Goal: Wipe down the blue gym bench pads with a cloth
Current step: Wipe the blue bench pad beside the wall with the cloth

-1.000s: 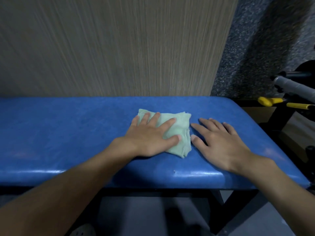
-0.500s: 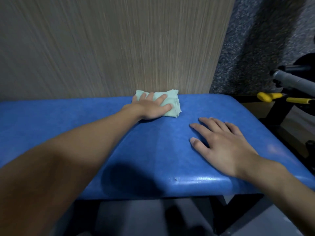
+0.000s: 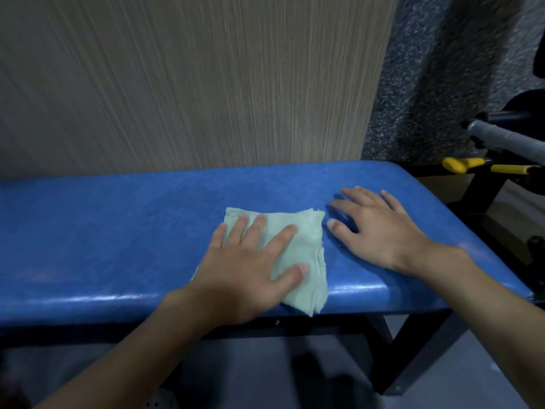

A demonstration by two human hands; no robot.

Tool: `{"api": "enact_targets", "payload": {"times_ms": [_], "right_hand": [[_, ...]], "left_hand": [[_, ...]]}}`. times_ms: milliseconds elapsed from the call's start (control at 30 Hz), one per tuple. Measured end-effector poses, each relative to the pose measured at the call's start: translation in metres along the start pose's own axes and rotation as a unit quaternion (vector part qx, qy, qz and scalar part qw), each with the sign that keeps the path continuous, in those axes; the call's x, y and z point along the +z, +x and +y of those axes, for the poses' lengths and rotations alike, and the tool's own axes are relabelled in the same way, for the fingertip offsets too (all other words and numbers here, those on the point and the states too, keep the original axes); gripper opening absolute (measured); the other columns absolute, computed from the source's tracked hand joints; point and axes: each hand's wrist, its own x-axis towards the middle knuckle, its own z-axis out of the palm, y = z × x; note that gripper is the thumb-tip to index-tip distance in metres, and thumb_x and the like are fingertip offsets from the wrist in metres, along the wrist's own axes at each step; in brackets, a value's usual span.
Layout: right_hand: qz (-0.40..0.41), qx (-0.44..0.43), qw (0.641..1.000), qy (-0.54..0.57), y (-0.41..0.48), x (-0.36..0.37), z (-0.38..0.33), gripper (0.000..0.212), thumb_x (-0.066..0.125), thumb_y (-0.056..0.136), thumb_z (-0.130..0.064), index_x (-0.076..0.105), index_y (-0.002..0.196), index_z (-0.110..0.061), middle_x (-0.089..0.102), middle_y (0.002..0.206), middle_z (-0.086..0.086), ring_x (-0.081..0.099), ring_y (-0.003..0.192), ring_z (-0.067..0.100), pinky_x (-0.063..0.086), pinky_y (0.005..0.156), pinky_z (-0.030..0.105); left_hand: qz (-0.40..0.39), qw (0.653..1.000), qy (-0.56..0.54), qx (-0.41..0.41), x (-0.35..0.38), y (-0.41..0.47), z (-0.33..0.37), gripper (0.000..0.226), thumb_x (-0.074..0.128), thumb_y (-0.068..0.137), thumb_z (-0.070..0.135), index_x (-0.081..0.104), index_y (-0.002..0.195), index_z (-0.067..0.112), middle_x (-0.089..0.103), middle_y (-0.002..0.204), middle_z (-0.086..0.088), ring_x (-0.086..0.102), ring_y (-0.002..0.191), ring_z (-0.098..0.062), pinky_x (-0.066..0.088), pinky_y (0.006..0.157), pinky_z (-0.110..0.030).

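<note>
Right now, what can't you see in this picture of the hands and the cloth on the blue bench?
All from the head view:
- The part of the cloth beneath the left hand: the hand covers it.
- The bench to the left: the picture's edge cuts it off.
- The bench pad beneath the right hand: the palm hides it.
- Dirt or wetness on the pad: too faint to tell.
- The grey bar and yellow handles: cut off at the right edge.

Showing two bare forearms entering from the bottom edge, no sleeves, no watch, no bands, no gloves. Left hand (image 3: 247,270) showing short trimmed nails, no rings. Right hand (image 3: 380,231) likewise bare, nails short, thumbnail catching light. Wearing nothing visible up to frame edge; upper arms, clothing lying out of view.
</note>
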Motion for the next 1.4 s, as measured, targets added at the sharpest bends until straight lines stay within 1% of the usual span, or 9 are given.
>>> {"api": "enact_targets", "payload": {"times_ms": [133,233,333,500,633,833,1167,1333,1400], "right_hand": [[-0.030,-0.003,1.000,-0.003,0.008,0.007,-0.004,0.058,0.025,0.099,-0.057,0.023,0.153,-0.038,0.012,0.165,-0.009,0.004,0.151,0.012,0.000,0.123,0.043],[-0.038,-0.002,0.999,-0.013,0.008,0.009,-0.002,0.059,0.022,0.099,-0.058,0.020,0.154,-0.038,0.009,0.165,-0.010,0.001,0.151,0.011,0.000,0.123,0.042],[-0.035,-0.004,0.999,-0.020,0.008,0.010,-0.002,0.059,0.019,0.098,-0.058,0.019,0.154,-0.039,0.007,0.165,-0.011,0.000,0.151,0.010,0.000,0.122,0.042],[-0.032,-0.006,0.999,-0.027,0.009,0.010,-0.001,0.061,0.015,0.096,-0.059,0.018,0.153,-0.040,0.008,0.165,-0.012,0.000,0.151,0.010,0.000,0.122,0.041],[-0.031,-0.003,0.999,-0.027,0.009,0.011,-0.001,0.061,0.015,0.095,-0.060,0.019,0.152,-0.041,0.009,0.164,-0.013,0.001,0.150,0.009,0.000,0.122,0.040],[-0.033,-0.002,0.999,-0.030,0.008,0.009,-0.003,0.060,0.016,0.095,-0.059,0.020,0.152,-0.040,0.010,0.164,-0.013,0.002,0.150,0.009,0.001,0.122,0.040],[-0.038,0.003,0.999,-0.027,0.005,0.008,-0.005,0.058,0.019,0.100,-0.055,0.019,0.155,-0.037,0.011,0.165,-0.009,0.003,0.151,0.012,0.001,0.122,0.041],[-0.007,-0.005,0.997,-0.074,0.004,0.005,-0.009,0.054,0.021,0.101,-0.054,0.028,0.152,-0.036,0.015,0.163,-0.008,0.003,0.151,0.015,-0.005,0.120,0.051],[-0.013,-0.008,0.999,-0.041,0.004,0.005,-0.012,0.055,0.022,0.099,-0.056,0.028,0.151,-0.038,0.016,0.164,-0.008,0.004,0.152,0.016,-0.003,0.121,0.051]], "left_hand": [[-0.013,1.000,-0.023,-0.009,-0.006,0.021,-0.006,0.091,-0.004,0.062,0.087,-0.007,0.148,0.059,-0.007,0.167,0.005,-0.011,0.152,-0.020,-0.006,0.121,-0.049],[-0.025,0.999,-0.022,-0.013,-0.010,0.059,-0.020,0.076,0.010,0.081,0.085,-0.004,0.150,0.057,-0.008,0.167,0.002,-0.011,0.152,-0.023,-0.007,0.121,-0.050],[-0.022,0.999,-0.016,-0.027,-0.013,0.111,-0.035,0.070,0.015,0.088,0.080,-0.001,0.151,0.055,-0.006,0.167,0.000,-0.009,0.153,-0.027,-0.006,0.120,-0.052],[-0.018,0.998,-0.030,-0.053,-0.024,0.184,-0.055,0.074,0.014,0.084,0.082,0.005,0.151,0.055,0.002,0.167,-0.001,0.000,0.153,-0.027,-0.002,0.119,-0.053],[-0.020,0.997,-0.041,-0.065,-0.028,0.202,-0.059,0.084,0.009,0.073,0.085,0.007,0.151,0.055,0.011,0.166,-0.001,0.004,0.152,-0.026,-0.002,0.119,-0.053],[-0.017,0.998,-0.034,-0.049,-0.019,0.162,-0.049,0.073,0.011,0.086,0.080,0.001,0.153,0.053,-0.003,0.167,-0.004,-0.006,0.153,-0.030,-0.007,0.120,-0.054],[-0.017,1.000,-0.011,-0.019,-0.006,0.018,-0.012,0.070,0.011,0.088,0.077,-0.010,0.151,0.053,-0.011,0.167,-0.002,-0.015,0.152,-0.025,-0.009,0.120,-0.051],[-0.001,1.000,-0.004,-0.022,-0.007,-0.003,-0.004,0.071,0.012,0.088,0.076,-0.009,0.152,0.052,-0.015,0.166,0.001,-0.017,0.152,-0.023,-0.009,0.120,-0.051],[-0.016,1.000,-0.011,-0.020,-0.008,0.004,-0.007,0.071,0.013,0.089,0.077,-0.009,0.151,0.052,-0.013,0.166,0.003,-0.016,0.152,-0.021,-0.008,0.120,-0.050]]}}
